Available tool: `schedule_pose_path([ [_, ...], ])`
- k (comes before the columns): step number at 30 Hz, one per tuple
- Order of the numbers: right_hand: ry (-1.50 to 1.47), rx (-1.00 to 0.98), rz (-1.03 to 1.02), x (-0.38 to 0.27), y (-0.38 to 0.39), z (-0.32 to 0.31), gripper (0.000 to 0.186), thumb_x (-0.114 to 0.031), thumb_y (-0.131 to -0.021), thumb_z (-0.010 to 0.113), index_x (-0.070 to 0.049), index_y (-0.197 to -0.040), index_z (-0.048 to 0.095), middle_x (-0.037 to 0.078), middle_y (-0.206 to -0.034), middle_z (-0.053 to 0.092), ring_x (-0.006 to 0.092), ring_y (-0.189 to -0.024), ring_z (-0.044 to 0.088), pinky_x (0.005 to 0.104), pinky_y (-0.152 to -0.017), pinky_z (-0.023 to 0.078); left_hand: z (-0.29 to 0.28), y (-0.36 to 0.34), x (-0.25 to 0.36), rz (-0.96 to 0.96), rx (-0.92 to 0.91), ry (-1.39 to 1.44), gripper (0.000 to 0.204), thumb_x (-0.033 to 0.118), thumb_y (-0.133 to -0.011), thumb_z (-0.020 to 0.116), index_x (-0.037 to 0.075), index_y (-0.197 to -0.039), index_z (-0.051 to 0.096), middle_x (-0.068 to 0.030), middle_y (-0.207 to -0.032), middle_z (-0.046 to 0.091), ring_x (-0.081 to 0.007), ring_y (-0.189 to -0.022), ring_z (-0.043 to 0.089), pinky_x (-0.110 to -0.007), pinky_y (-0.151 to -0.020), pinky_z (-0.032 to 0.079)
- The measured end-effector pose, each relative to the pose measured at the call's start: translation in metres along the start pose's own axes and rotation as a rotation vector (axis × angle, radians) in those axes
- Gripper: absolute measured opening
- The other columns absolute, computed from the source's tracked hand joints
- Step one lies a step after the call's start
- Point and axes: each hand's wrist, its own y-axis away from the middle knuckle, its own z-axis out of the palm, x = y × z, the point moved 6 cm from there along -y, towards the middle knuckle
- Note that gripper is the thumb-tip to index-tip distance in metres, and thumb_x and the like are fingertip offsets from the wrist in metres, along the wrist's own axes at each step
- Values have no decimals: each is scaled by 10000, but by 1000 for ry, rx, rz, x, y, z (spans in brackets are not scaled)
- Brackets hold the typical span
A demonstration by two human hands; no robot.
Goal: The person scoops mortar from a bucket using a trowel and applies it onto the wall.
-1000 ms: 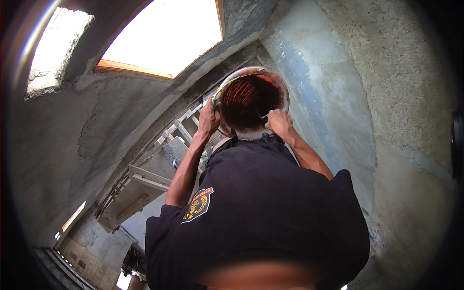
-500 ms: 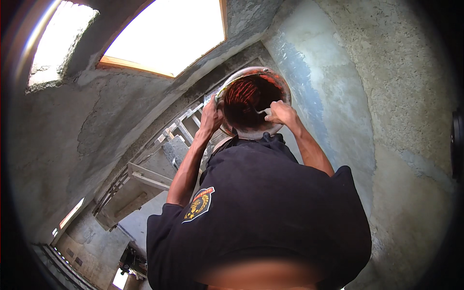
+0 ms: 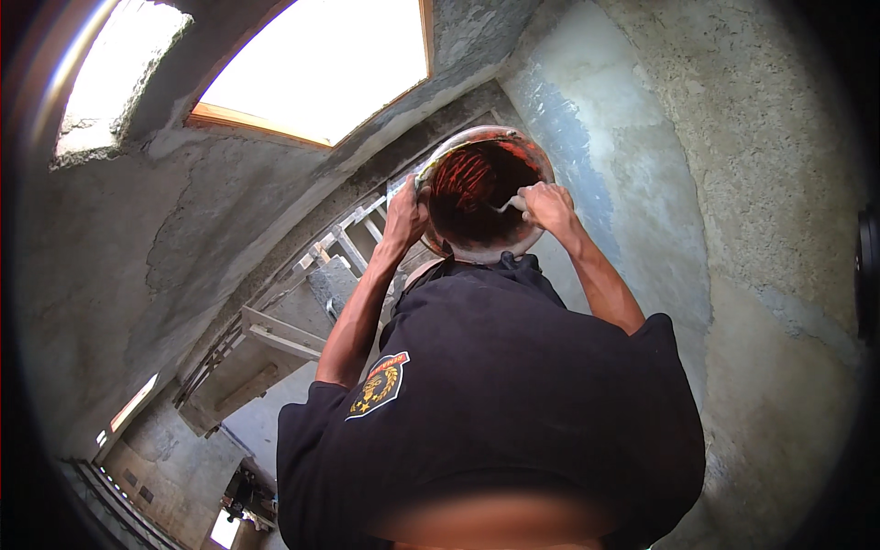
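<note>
A round bucket (image 3: 443,158) with a pale, worn rim stands tilted in front of me, its dark inside streaked with red light. My left hand (image 3: 405,218) is closed on the left side of the rim. At the right side, my right hand (image 3: 547,207) grips the pale handle of a trowel (image 3: 507,204). Its bent metal neck reaches down into the bucket, and shadow hides the blade. What lies at the bottom is too dark to make out.
A rough plastered wall (image 3: 642,183) rises close on my right, another wall (image 3: 211,211) on the left. Left of my legs are wooden scaffold boards and rails (image 3: 284,335), with the floor far below. A bright window opening (image 3: 321,69) is up ahead.
My right hand has drawn the trowel a little to the right, toward the bucket's right rim, so more of its neck shows. The left hand keeps its hold on the rim.
</note>
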Motion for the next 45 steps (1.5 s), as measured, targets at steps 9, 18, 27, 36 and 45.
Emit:
schedule_pose_path([
  [9, -135, 131, -238, -27, 1, 29, 179, -159, -847, 470, -50, -750, 573, 176, -668, 594, 342, -647, 619, 443, -594, 489, 0, -3, 4, 51, -21, 34, 208, 127, -884, 509, -44, -996, 470, -282, -732, 556, -446, -716, 566, -457, -613, 431],
  [18, 58, 254, -14, -29, -1, 32, 203, -163, -827, 469, -38, -732, 597, 178, -697, 601, 334, -638, 626, 436, -563, 496, 2, -3, -1, 2, -22, 30, 144, 101, -880, 503, 21, -993, 462, -258, -786, 573, -444, -750, 571, -440, -624, 445],
  [27, 8, 172, -60, -33, 13, 8, 238, -136, -799, 480, -38, -690, 668, 168, -684, 636, 303, -658, 656, 400, -582, 522, 0, 2, -9, 30, 51, -31, 148, 102, -883, 506, 23, -999, 459, -265, -800, 577, -455, -768, 567, -444, -627, 443],
  [36, 93, 206, -197, -51, 2, 37, 195, -142, -824, 474, -57, -819, 649, 147, -775, 635, 278, -696, 661, 388, -577, 526, 0, -3, -1, 31, -19, 50, 136, 95, -880, 503, 22, -987, 461, -273, -793, 571, -469, -774, 562, -455, -628, 440],
  [45, 94, 161, 78, 3, 10, 29, 234, -305, -753, 650, -89, -840, 670, 132, -794, 620, 289, -805, 637, 429, -633, 499, 0, -5, 0, 22, -11, 8, 151, 115, -888, 502, 19, -998, 464, -268, -803, 577, -451, -772, 565, -444, -641, 444],
])
